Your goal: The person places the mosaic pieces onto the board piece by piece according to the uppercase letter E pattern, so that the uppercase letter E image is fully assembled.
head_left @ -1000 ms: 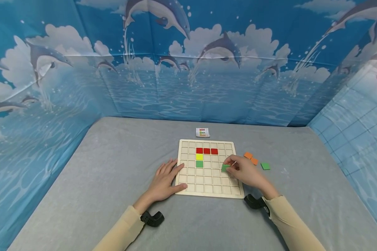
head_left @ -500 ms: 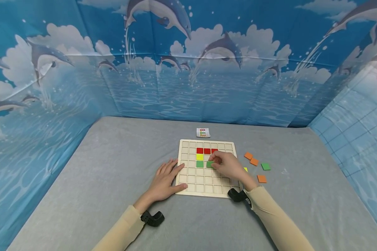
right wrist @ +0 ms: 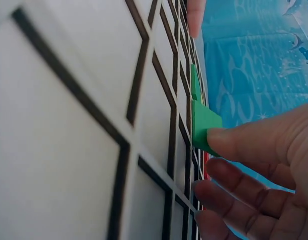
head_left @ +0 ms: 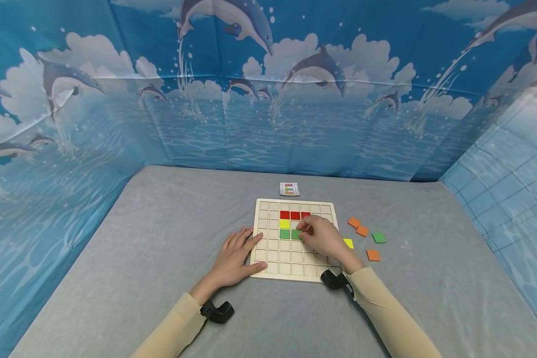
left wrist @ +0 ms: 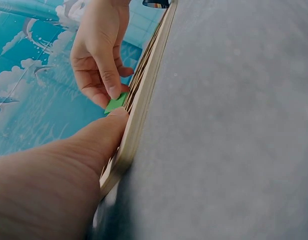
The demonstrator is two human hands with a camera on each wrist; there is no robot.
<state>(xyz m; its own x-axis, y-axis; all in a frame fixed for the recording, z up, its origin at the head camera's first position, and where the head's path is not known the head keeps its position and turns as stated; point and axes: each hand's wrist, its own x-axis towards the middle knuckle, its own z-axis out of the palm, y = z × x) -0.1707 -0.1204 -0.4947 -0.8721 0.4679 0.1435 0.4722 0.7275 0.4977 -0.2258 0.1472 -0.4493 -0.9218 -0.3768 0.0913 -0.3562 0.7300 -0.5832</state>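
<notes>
A wooden grid board [head_left: 279, 270] lies on the grey table. My left hand [head_left: 235, 257] rests with straight fingers on its left edge, thumb on the near left part. Between thumb and fingers, my right hand [head_left: 323, 237] pinches a green square tile [right wrist: 205, 125], which is tilted over a cell. Directly left of it, another green tile [head_left: 284, 233] sits in the grid. Above that one are a yellow tile [head_left: 284, 223] and a row of red tiles [head_left: 295, 215]; the right hand partly covers the rightmost red one.
Right of the board lie several orange tiles [head_left: 373, 255], a loose green tile [head_left: 378, 237] and a yellow tile [head_left: 348, 243] by the board's edge. A small pattern card [head_left: 289, 189] lies beyond the far edge. A dolphin-print curtain [head_left: 268, 124] hangs behind the table.
My right hand has carried the green tile leftward from the board's right side to beside the placed green tile. The left hand has stayed in place.
</notes>
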